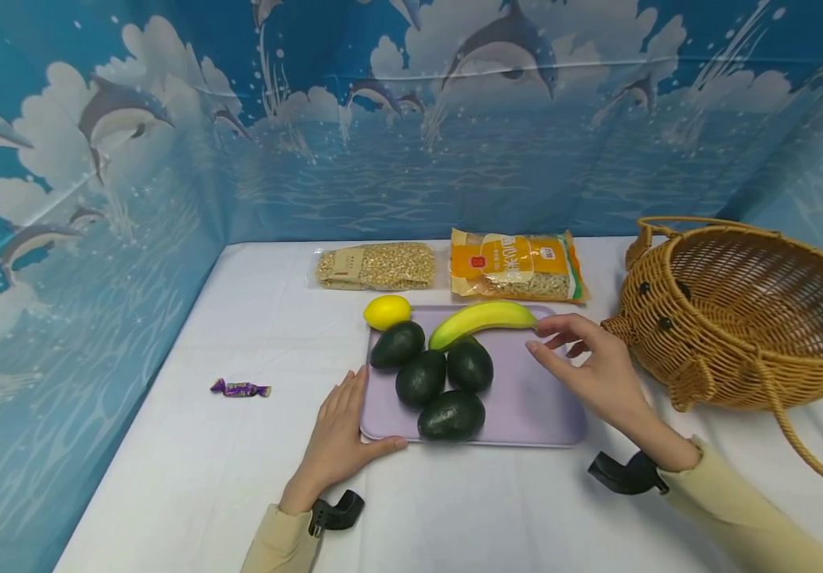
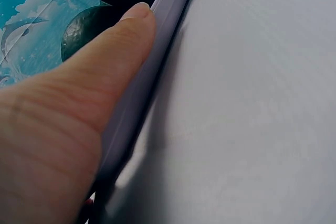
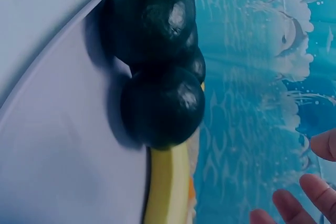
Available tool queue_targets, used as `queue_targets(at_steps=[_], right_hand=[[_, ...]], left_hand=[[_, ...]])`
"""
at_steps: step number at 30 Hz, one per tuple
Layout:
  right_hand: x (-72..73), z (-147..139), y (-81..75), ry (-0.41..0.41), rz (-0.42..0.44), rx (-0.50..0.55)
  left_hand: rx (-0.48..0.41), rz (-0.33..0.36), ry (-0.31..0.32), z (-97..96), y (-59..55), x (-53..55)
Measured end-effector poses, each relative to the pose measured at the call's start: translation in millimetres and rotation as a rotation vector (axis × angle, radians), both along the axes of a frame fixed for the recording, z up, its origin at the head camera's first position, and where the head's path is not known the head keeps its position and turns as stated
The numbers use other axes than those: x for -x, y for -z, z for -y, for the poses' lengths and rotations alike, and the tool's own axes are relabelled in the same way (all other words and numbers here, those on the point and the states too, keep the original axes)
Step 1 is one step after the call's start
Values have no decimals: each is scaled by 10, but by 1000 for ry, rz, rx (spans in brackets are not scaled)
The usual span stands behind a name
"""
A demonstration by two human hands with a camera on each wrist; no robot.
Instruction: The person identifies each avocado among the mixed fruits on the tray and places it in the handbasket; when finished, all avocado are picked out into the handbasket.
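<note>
A lilac tray point(image 1: 533, 398) carries several dark green avocados point(image 1: 452, 415), bunched toward its left half. Behind them a yellow banana point(image 1: 483, 321) lies along the far edge, and a lemon point(image 1: 387, 312) sits at the far left corner. My left hand point(image 1: 336, 434) rests at the near left corner, fingers straight along the side and thumb point(image 2: 118, 45) along the front rim. Over the right part of the tray is my right hand point(image 1: 590, 366), thumb and fingers apart around nothing, fingertips close to the banana's right tip. In the right wrist view its fingers point(image 3: 291, 208) are spread.
A wicker basket point(image 1: 734, 318) with an animal face stands at the right, its rope handle hanging forward. Two grain packs, one clear point(image 1: 376, 267) and one orange point(image 1: 515, 267), lie behind the tray. A purple wrapped candy point(image 1: 240, 389) lies at the left. Dolphin-print curtains enclose the table.
</note>
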State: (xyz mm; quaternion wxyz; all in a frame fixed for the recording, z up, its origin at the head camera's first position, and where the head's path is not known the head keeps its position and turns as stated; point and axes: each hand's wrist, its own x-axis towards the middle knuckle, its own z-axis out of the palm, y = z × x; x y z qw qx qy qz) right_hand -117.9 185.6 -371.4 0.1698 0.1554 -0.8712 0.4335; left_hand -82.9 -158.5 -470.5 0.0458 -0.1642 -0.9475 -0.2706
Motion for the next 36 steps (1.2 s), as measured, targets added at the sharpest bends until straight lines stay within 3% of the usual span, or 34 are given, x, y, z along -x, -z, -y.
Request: queue_targets(at_steps=[9,20,28,36], right_hand=[[115,175,134,-56,54,-6],[264,335,253,-146,229,-59],[307,453,307,-150,346,-146],[320,536,379,-171,393,-133]], left_hand=[[-2,5,3,-2,-8,1],[-6,21,1,3,-14,-4],[-3,18,1,-1,-12,-6],[-6,14,0,4,0,-7]])
